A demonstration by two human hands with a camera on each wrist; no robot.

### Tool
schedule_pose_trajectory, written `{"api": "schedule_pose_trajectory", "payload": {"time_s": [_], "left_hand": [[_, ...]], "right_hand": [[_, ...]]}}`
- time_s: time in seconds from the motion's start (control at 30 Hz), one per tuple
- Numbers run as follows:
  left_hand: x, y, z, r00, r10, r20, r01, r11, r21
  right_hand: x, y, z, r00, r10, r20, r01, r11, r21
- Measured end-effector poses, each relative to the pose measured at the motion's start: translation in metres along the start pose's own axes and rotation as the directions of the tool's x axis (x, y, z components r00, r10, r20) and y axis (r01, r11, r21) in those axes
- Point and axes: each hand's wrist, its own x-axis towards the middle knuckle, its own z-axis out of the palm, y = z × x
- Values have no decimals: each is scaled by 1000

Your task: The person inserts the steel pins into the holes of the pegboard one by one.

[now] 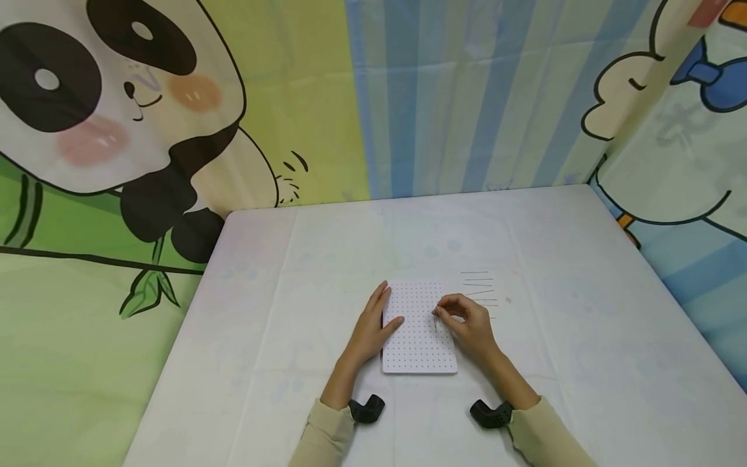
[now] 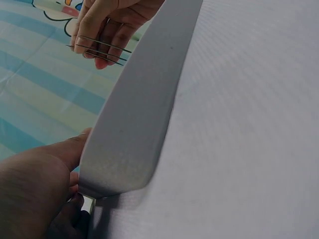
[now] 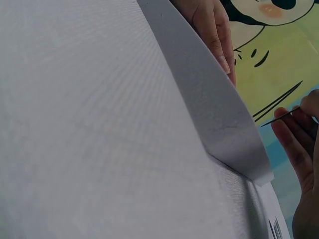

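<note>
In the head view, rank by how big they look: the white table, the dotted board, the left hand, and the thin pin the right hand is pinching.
1. Table, by far the largest.
2. Dotted board.
3. Left hand, clearly smaller than the board.
4. Pin, a sliver pinched by the right hand.

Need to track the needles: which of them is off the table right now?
The needle pinched in the right hand, held over the white pegboard. The other needles lie in a row on the table, right of the board.
</note>
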Motion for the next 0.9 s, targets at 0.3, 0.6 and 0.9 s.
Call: {"api": "schedule_pose_trajectory", "payload": {"time_s": [0.3, 0.6, 0.9], "left_hand": [[-1, -1, 0, 1000, 3, 2, -3, 1000, -13], [-1, -2, 0, 1000, 13, 0, -13, 1000, -14], [0, -2, 0, 1000, 12, -1, -12, 1000, -14]], "right_hand": [[3, -16, -1, 999, 6, 47, -5, 1000, -18], [0, -11, 0, 996, -30, 78, 37, 995, -94], [2, -13, -1, 993, -64, 97, 77, 988, -134]]}}
